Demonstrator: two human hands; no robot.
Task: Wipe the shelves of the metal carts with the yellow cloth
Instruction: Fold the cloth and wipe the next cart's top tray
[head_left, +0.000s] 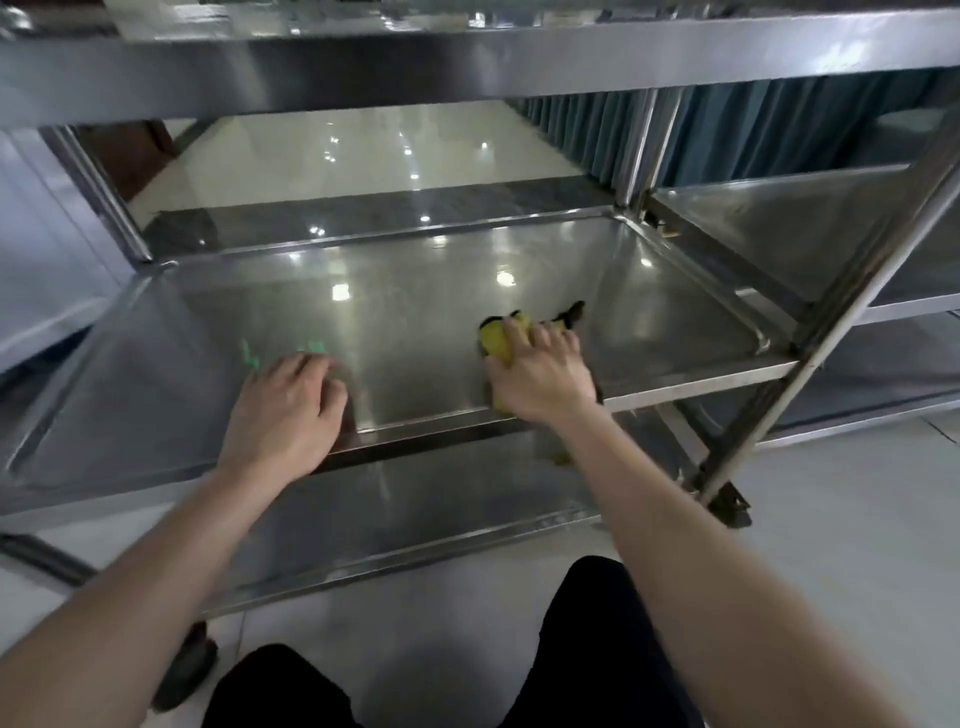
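Item 1. Metal cart, stainless, three tiers. The top shelf (467, 62) is seen from beneath and its surface is out of sight. The middle shelf (441, 312) is a shallow tray with a raised lip, and bright ceiling reflections break up its surface. The bottom shelf (415, 509) is partly covered by the forearms and the tier above.

Item 2. Yellow cloth (496, 340), bunched, lying on the middle shelf right of centre, near the front lip. Most of it is hidden under the hand. Yellow shows at the left and by the wrist, and dark edges poke out beyond the fingertips.

Item 3. Right hand (543, 371), palm down on the cloth, fingers spread across it, pressing it to the steel.

Item 4. Left hand (285, 410), resting on the same shelf at front left, well apart from the cloth. Its fingers are loosely bent and nothing is seen in its grasp. A blurred green smear by its fingertips cannot be identified.

Item 5. Second cart (805, 223), just beside the first on the right, cut off by the frame edge.

Item 6. Caster (730, 506) at the front right leg, dark, detail unclear.

Item 7. Pleated teal curtain (779, 130), seen behind the carts between the tiers.

Item 8. Tiled floor (857, 519), pale and glossy.

Item 9. The person's legs (587, 649) in black, cut off at the bottom edge.
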